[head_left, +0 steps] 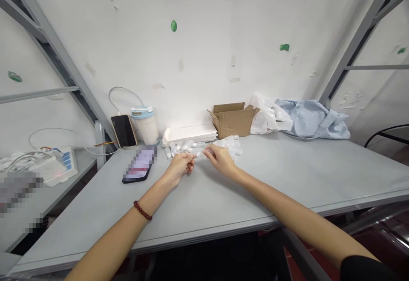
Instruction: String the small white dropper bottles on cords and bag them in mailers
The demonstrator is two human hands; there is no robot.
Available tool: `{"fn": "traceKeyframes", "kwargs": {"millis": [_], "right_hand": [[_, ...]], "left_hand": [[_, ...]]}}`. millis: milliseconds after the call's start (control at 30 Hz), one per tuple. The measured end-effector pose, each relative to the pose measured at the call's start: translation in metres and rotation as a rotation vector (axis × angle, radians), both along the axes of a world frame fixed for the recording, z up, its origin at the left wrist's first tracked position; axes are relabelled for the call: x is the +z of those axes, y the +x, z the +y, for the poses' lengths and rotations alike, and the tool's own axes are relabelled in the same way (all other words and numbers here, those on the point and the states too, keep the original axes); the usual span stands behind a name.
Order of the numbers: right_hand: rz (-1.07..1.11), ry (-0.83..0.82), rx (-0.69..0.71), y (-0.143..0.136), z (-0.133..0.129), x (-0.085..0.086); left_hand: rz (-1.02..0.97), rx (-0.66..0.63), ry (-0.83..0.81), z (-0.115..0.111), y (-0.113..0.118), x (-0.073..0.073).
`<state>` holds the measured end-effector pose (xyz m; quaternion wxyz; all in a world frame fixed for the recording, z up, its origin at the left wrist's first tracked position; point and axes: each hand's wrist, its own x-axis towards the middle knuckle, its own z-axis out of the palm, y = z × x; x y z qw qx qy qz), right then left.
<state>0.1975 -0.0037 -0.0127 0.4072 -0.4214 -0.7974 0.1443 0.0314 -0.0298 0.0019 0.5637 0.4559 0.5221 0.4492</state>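
Observation:
Over the grey table [255,196], my left hand [179,167] is closed with thumb and fingers pressed together. My right hand [223,160] faces it, its fingertips drawn into a pinch. A small whitish piece [198,154] shows in the narrow gap between the two sets of fingertips; its kind is too small to tell. Just beyond my left fingers lies a pile of small white and clear tube-like pieces [174,148]. A crumpled clear plastic bag [232,145] rests behind my right hand, partly hidden by it.
A stack of white paper or envelopes [190,134], an open cardboard box [234,123], a white plastic bag [268,117] and a light blue cloth [313,119] line the wall. On the left are a cup [147,130], an upright phone [124,130] and a flat phone [140,164].

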Motion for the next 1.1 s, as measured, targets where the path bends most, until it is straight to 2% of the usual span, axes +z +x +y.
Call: {"fn": "traceKeyframes", "kwargs": {"millis": [267,533,700,867,1100], "right_hand": [[-0.167,0.081,-0.053,-0.008,-0.007,-0.012],[-0.629,0.064,-0.065,-0.015,-0.012,-0.019],[-0.598,-0.048,-0.064,-0.015,-0.01,-0.013],[-0.522,-0.072,-0.041,-0.009,-0.005,-0.005],[-0.578,-0.049,0.009,-0.008,0.001,-0.012]], "left_hand": [[-0.058,-0.027,-0.04,0.001,-0.005,-0.006],[0.027,-0.042,0.035,0.003,-0.005,-0.006],[0.244,-0.057,0.138,0.007,-0.007,0.002],[0.302,-0.026,0.166,0.011,-0.014,0.005],[0.378,-0.059,0.186,0.014,-0.013,0.001]]}}
